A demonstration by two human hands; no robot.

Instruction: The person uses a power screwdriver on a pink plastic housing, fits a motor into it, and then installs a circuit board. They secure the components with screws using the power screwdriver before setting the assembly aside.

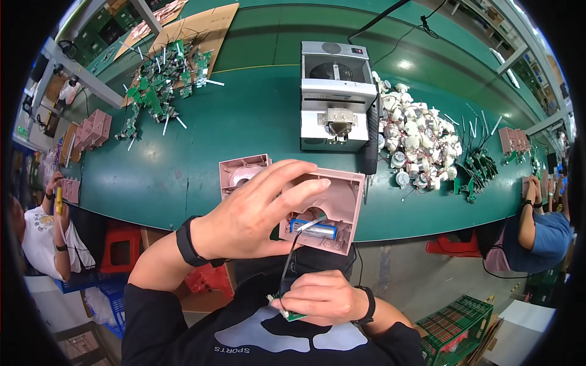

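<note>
My left hand (259, 210) is closed round a pink plastic housing (345, 207), tilted so its hollow inside faces me. A blue cylindrical battery (313, 230) lies inside the housing, and a dark cable (288, 262) runs from there down to my right hand. Low in front of my chest, my right hand (326, 297) pinches a small green circuit board (293, 315), partly hidden by the fingers. Just beyond my left hand, a second pink housing (244, 163) rests on the green table (244, 116).
A grey-white machine (334, 91) with a black-handled tool (371, 143) stands ahead. White motor-like parts (415, 137) are heaped right of it; more circuit boards (155, 91) are piled far left on cardboard. Co-workers sit at the left (46, 232) and right (543, 235).
</note>
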